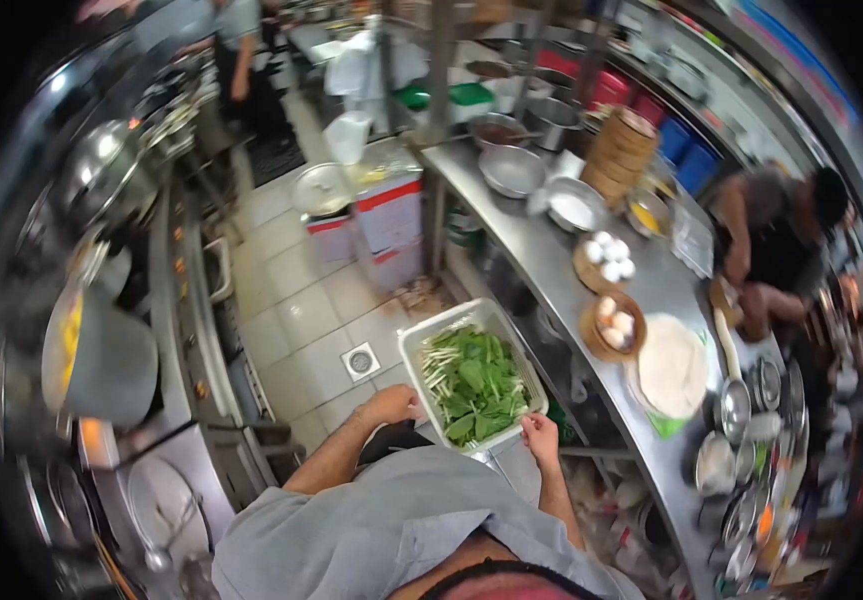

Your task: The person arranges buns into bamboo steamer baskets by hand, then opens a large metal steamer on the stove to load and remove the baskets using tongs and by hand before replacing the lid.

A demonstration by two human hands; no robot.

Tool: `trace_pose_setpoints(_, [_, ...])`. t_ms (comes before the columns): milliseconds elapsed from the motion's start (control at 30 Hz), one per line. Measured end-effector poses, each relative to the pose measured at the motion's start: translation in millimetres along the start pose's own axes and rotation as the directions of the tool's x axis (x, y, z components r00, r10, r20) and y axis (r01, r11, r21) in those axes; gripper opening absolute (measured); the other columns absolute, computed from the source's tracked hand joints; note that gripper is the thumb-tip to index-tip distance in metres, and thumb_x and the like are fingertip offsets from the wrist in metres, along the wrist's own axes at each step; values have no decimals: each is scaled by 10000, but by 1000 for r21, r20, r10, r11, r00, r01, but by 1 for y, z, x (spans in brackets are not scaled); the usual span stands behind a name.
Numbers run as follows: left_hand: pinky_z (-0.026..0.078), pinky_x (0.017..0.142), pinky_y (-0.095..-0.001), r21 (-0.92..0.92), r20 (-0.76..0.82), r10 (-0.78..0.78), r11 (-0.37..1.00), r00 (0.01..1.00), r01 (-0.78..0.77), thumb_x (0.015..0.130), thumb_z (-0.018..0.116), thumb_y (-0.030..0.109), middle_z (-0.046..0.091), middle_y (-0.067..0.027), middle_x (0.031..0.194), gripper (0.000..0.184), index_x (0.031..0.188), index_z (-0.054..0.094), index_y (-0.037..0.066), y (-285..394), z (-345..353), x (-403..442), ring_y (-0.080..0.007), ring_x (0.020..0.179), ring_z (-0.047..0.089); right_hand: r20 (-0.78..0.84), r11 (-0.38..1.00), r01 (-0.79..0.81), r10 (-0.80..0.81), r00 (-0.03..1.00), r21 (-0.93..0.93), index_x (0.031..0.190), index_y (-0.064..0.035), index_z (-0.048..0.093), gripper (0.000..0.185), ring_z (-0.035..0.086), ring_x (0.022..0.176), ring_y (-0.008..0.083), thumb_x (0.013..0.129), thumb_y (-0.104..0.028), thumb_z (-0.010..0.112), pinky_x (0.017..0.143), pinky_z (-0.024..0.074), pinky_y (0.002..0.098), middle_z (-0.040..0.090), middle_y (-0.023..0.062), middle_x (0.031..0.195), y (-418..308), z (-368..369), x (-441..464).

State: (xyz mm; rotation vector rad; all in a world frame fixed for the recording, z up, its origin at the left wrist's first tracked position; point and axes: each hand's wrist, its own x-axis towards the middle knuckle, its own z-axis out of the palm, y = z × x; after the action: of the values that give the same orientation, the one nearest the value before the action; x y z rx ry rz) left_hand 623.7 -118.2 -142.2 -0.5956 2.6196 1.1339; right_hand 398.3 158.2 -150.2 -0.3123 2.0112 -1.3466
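Note:
A white rectangular tub (407,352) full of leafy greens (473,378) with pale stems is in front of my body, above the tiled floor. My left hand (391,404) is curled at the tub's near left corner, its fingertips partly hidden. At the near right corner, my right hand (540,434) has its fingers bent against the rim. The greens lie inside the tub, stems toward the left side and leaves toward the middle and right.
A steel counter (551,290) on the right bears bowls, steamer baskets (623,150) and white buns (608,255). A co-worker (776,225) is behind it; another person (241,70) stands far left. A large pot (116,360) and boxes (389,225) flank the aisle.

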Motion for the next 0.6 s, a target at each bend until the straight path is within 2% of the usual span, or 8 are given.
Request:
trace_pose_setpoints(100, [462, 768, -398, -4, -27, -51, 999, 998, 51, 726, 693, 341, 602, -156, 919, 370, 924, 613, 39, -1, -8, -17, -325, 895, 576, 105, 989, 31, -16, 994, -143, 893, 3, 617, 186, 478, 473, 68, 846, -177, 612, 420, 373, 217, 555, 15, 602, -1, 17, 12])
trace_pose_setpoints(167, [458, 781, -396, 4, -36, -92, 996, 995, 92, 733, 689, 340, 591, -157, 942, 367, 940, 611, 47, -2, -17, -30, -324, 915, 568, 183, 990, 60, -36, 982, -129, 892, -3, 621, 196, 473, 475, 63, 843, -194, 614, 424, 371, 221, 550, 6, 592, -11, 33, 21])
trace_pose_setpoints(233, [453, 812, -392, -3, -121, -191, 981, 974, 192, 734, 694, 337, 569, -158, 986, 366, 950, 612, 53, -7, -35, -45, -329, 946, 556, 262, 987, 109, -75, 962, -118, 888, -12, 625, 211, 468, 477, 59, 842, -217, 615, 429, 367, 228, 552, 1, 589, -21, 52, 32])
trace_pose_setpoints(367, [457, 836, -410, -47, -233, -264, 964, 936, 260, 732, 705, 318, 558, -158, 1026, 360, 967, 614, 62, -23, -76, -57, -329, 978, 553, 318, 985, 124, -81, 945, -118, 897, -4, 614, 211, 496, 503, 70, 843, -207, 623, 441, 388, 218, 564, 14, 628, -44, 93, 56])
trace_pose_setpoints(467, [440, 858, -385, -67, -272, -268, 963, 924, 259, 737, 712, 307, 537, -156, 1041, 354, 975, 618, 62, -51, -100, -55, -326, 1003, 526, 364, 983, 105, -42, 930, -153, 898, -3, 612, 211, 499, 513, 72, 844, -206, 625, 447, 394, 220, 569, 15, 637, -54, 128, 78])
trace_pose_setpoints(533, [433, 875, -386, -84, -248, -265, 964, 932, 252, 742, 708, 310, 530, -153, 1062, 358, 977, 616, 57, -71, -111, -59, -323, 1033, 515, 350, 980, 127, -67, 934, -151, 899, -2, 610, 202, 491, 515, 73, 847, -197, 617, 450, 390, 222, 568, 15, 641, -58, 155, 84])
trace_pose_setpoints(600, [443, 864, -387, -129, -276, -231, 971, 933, 202, 742, 704, 337, 548, -155, 1042, 363, 962, 613, 63, -94, -137, -54, -325, 995, 538, 317, 974, 196, -152, 936, -113, 892, 4, 611, 197, 485, 514, 74, 850, -189, 608, 455, 389, 224, 571, 16, 649, -77, 187, 103])
